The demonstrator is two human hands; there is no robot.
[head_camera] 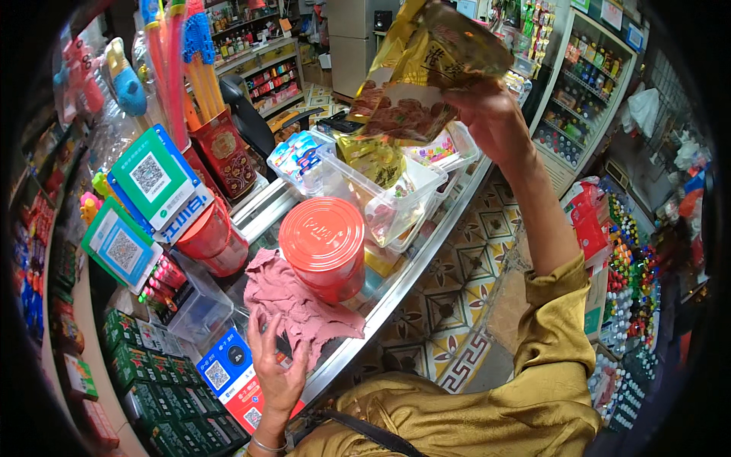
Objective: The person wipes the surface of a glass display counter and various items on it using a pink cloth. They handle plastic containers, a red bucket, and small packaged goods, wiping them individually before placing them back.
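High over the counter, my right hand [485, 117] grips one end of a shiny gold snack packet [408, 85] printed with brown food pieces. Under the packet stands a clear plastic bin [422, 197] with another gold packet [374, 163] in it. My left hand [280, 360] is spread at the near edge of a crumpled pink cloth [302, 314]; whether its fingertips touch the cloth is hard to tell. A red-lidded tub [322, 245] rests on the glass counter [342, 357], against the cloth.
Payment-code signs [151, 177] and a second red tub [214, 240] stand on the left. Stacked green boxes [165, 394] lie below them. A drinks fridge [582, 97] and many bottles [622, 297] are on the right. A black chair [245, 108] stands behind the counter.
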